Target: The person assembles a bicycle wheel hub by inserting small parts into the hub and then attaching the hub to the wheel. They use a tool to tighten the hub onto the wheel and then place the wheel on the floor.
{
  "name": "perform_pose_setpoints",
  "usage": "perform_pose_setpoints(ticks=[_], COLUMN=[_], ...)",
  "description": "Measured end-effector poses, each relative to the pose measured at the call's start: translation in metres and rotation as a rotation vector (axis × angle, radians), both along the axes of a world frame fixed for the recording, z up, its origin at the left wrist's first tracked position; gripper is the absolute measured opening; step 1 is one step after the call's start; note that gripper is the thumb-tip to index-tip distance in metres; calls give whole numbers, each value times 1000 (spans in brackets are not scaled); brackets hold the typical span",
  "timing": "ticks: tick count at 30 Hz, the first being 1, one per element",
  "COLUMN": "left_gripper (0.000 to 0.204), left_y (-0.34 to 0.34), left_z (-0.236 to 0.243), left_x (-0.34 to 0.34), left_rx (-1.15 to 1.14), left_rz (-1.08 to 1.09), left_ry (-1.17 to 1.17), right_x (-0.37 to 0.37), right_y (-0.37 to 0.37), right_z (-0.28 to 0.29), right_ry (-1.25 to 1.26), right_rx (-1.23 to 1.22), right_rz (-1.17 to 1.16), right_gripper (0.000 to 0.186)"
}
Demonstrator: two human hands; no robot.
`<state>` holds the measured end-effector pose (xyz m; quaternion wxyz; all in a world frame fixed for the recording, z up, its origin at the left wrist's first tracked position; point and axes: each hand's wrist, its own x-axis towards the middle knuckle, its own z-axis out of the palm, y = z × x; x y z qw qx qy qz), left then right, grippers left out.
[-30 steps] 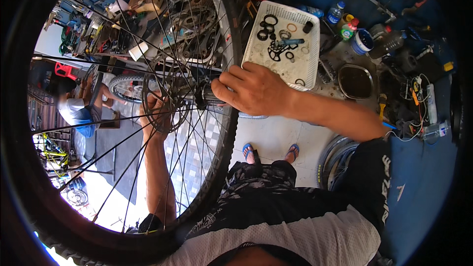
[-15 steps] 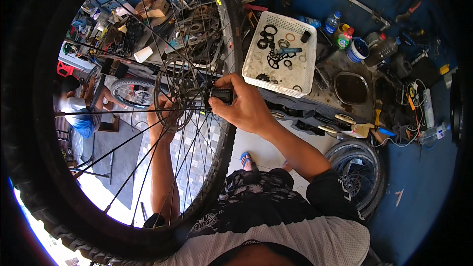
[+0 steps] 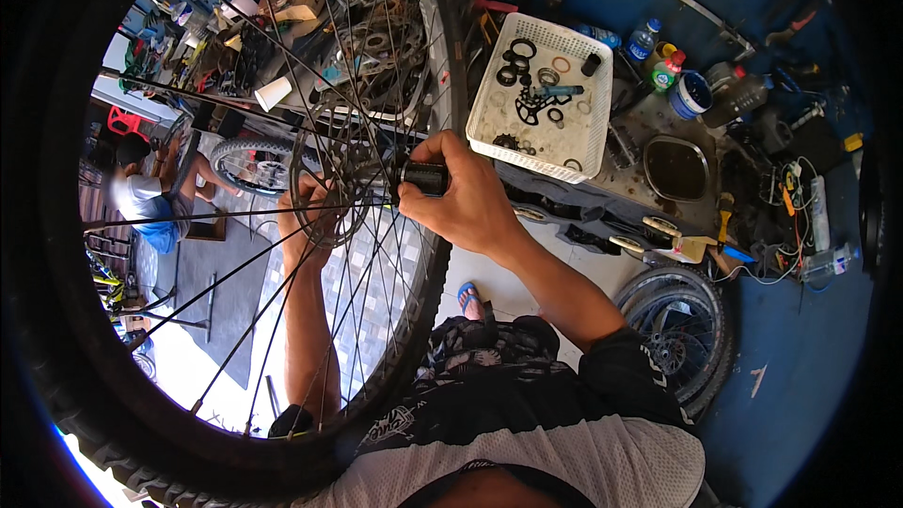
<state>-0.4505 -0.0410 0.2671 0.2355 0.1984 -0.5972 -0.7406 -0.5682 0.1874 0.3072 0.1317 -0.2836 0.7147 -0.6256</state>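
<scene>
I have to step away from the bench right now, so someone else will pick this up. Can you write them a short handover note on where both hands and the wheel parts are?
Right hand: closed around a black cylindrical part at the hub of the bicycle wheel.
Left hand: behind the spokes, gripping the hub from the far side.
Wheel: held upright in front of the body, tyre on.
White basket: on the bench, holding black rings and small parts.
Done: cannot tell how far the part is seated.
Left: hub work appears unfinished; loose parts remain in the basket.
</scene>
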Motion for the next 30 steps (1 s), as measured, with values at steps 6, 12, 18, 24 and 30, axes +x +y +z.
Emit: perform_pose_setpoints(ticks=[6, 12, 18, 24, 30], left_gripper=[21, 11, 9, 10, 11], left_y=[2, 2, 1, 4, 7], left_z=[5, 7, 7, 9, 11], left_x=[-1, 0, 1, 1, 0], left_rx=[23, 49, 66, 27, 13], left_rz=[-29, -35, -39, -23, -5], left_ry=[26, 56, 64, 53, 36], right_x=[-7, -9, -8, -7, -7], right_y=[-1, -2, -1, -1, -1], right_z=[-5, -8, -10, -11, -11], right_ry=[55, 145, 157, 192, 221], right_rx=[-76, -128, -132, -207, -185], right_rz=[47, 42, 22, 13, 7], right_gripper=[44, 41, 39, 42, 40])
